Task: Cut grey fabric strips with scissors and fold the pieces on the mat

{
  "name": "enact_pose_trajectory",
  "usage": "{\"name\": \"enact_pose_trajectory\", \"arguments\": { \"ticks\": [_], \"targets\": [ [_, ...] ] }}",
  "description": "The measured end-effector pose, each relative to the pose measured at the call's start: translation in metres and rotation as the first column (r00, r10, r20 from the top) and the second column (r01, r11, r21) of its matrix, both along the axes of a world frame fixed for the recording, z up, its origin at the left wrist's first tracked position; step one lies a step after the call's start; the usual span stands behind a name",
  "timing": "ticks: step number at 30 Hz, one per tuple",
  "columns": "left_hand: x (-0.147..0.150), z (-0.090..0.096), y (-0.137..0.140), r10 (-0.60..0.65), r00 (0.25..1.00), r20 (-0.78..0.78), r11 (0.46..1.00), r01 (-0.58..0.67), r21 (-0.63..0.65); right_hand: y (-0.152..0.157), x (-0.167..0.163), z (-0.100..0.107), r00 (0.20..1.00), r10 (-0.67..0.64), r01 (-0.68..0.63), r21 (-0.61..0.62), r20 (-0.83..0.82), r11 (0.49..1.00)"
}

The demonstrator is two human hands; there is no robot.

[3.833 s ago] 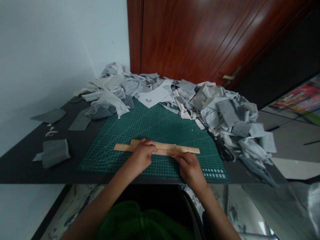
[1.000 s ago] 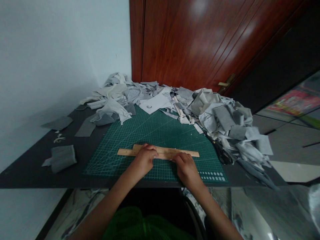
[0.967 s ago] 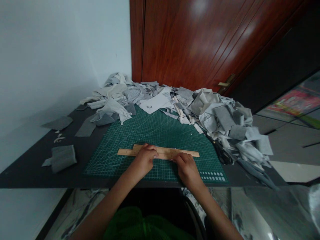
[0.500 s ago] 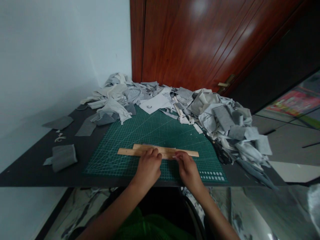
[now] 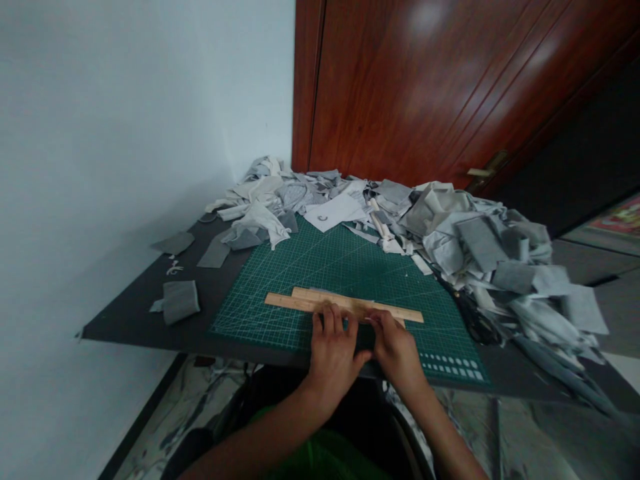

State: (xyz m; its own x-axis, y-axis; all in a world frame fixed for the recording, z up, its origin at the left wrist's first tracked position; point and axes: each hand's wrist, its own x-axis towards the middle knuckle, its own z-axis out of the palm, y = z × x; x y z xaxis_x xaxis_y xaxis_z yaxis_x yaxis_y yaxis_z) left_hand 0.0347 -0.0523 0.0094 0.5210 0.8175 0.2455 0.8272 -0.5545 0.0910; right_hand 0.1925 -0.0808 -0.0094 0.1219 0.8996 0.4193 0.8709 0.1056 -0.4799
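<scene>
Two overlapping wooden rulers lie across the green cutting mat (image 5: 320, 257): the farther ruler (image 5: 400, 312) reaches more to the right, the nearer ruler (image 5: 285, 301) more to the left. My left hand (image 5: 331, 357) rests with spread fingertips on the nearer ruler, its thumb stretched toward my right hand (image 5: 397, 347). At the rulers' near side, the right fingers are pinched together around a small pale tip that I cannot identify. A thin greyish edge shows behind the farther ruler.
Heaped grey and white fabric scraps (image 5: 480, 243) cover the right and back. A white paper (image 5: 333, 212) lies at the mat's far edge. Black-handled scissors (image 5: 475, 320) lie right of the mat. A folded grey cloth piece (image 5: 181, 302) sits at left.
The view has turned left, so everything appears farther right. My left hand has drawn back toward me on the ruler, its fingers straighter, and my right hand is now closer to it.
</scene>
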Motion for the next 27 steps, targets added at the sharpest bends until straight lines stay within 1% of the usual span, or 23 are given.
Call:
{"name": "enact_pose_trajectory", "arguments": {
  "ticks": [3, 6, 10, 12, 14, 15, 16, 17, 18, 20, 23, 27],
  "targets": [
    [-0.002, 0.001, 0.002, -0.044, 0.999, 0.021, 0.999, 0.044, 0.011, -0.001, -0.002, 0.0, 1.0, -0.01, 0.01, 0.012, 0.027, 1.0],
    [-0.008, 0.004, 0.009, -0.12, 0.993, -0.002, 0.992, 0.12, 0.027, -0.001, -0.003, 0.0, 0.998, -0.028, 0.026, 0.033, 0.057, 0.999],
    [-0.024, 0.014, 0.033, -0.27, 0.962, 0.04, 0.963, 0.271, -0.009, 0.0, -0.006, -0.001, 0.994, -0.05, 0.045, 0.058, 0.097, 0.997],
    [-0.033, 0.015, 0.052, -0.352, 0.925, 0.145, 0.932, 0.36, -0.037, 0.001, -0.008, -0.001, 0.992, -0.059, 0.052, 0.062, 0.114, 0.997],
    [-0.042, 0.013, 0.072, -0.42, 0.859, 0.294, 0.883, 0.461, -0.085, 0.001, -0.01, -0.001, 0.99, -0.065, 0.057, 0.061, 0.127, 0.996],
    [-0.046, 0.01, 0.081, -0.442, 0.821, 0.363, 0.851, 0.511, -0.121, 0.001, -0.01, -0.002, 0.989, -0.068, 0.06, 0.061, 0.133, 0.996],
    [-0.049, 0.007, 0.09, -0.441, 0.782, 0.441, 0.821, 0.55, -0.155, 0.001, -0.011, -0.002, 0.988, -0.072, 0.064, 0.061, 0.136, 0.996],
    [-0.051, 0.003, 0.097, -0.405, 0.748, 0.526, 0.804, 0.565, -0.186, 0.001, -0.012, -0.002, 0.988, -0.077, 0.069, 0.061, 0.137, 0.996],
    [-0.054, 0.0, 0.103, -0.347, 0.721, 0.6, 0.801, 0.56, -0.209, 0.002, -0.013, -0.002, 0.987, -0.082, 0.074, 0.063, 0.135, 0.995],
    [-0.056, -0.006, 0.109, -0.316, 0.711, 0.628, 0.788, 0.565, -0.243, 0.002, -0.013, -0.003, 0.989, -0.089, 0.081, 0.067, 0.122, 0.994],
    [-0.058, -0.01, 0.111, -0.284, 0.716, 0.638, 0.782, 0.557, -0.278, 0.002, -0.013, 0.0, 0.992, -0.088, 0.081, 0.074, 0.085, 0.994],
    [-0.058, -0.01, 0.109, -0.279, 0.716, 0.64, 0.786, 0.553, -0.277, 0.003, -0.018, 0.011, 0.999, -0.033, 0.031, 0.072, 0.016, 0.997]
  ]
}}
